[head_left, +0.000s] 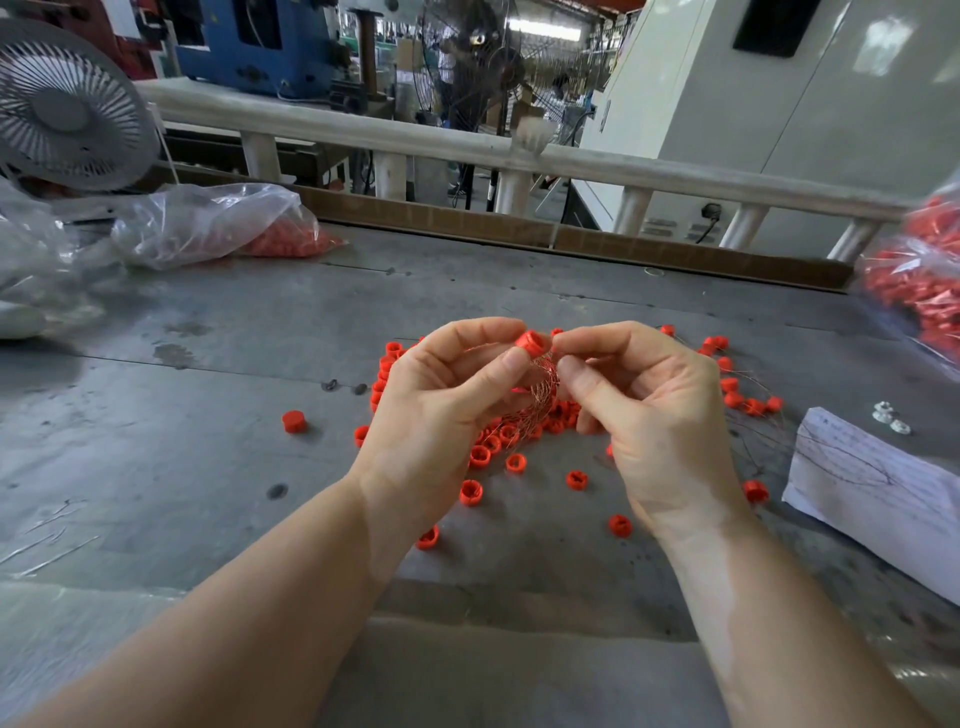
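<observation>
Up close, both bare arms came in from the bottom, with the elbows cut off by the edge. The left hand (441, 395) was tipped palm up, and its thumb and first finger pinched one red cap (532, 343), lifted above the table (208, 415). The right hand (649, 410) faced it with curled fingers, and its first fingertip touched the side of that cap. I could not tell if it also pinched a wire, because the strands were too thin to see there. A tangle of copper wire (543, 384) hung down between the two hands, partly hidden behind them. Under the hands lay loose red caps (480, 457), and the palms covered some of them. A white paper packet (872, 483) lay to the right, cut off at the side. Farther back sat a clear bag (208, 223) holding more red caps, all blurry. A grey fan (67, 104) stood in the far left corner.
</observation>
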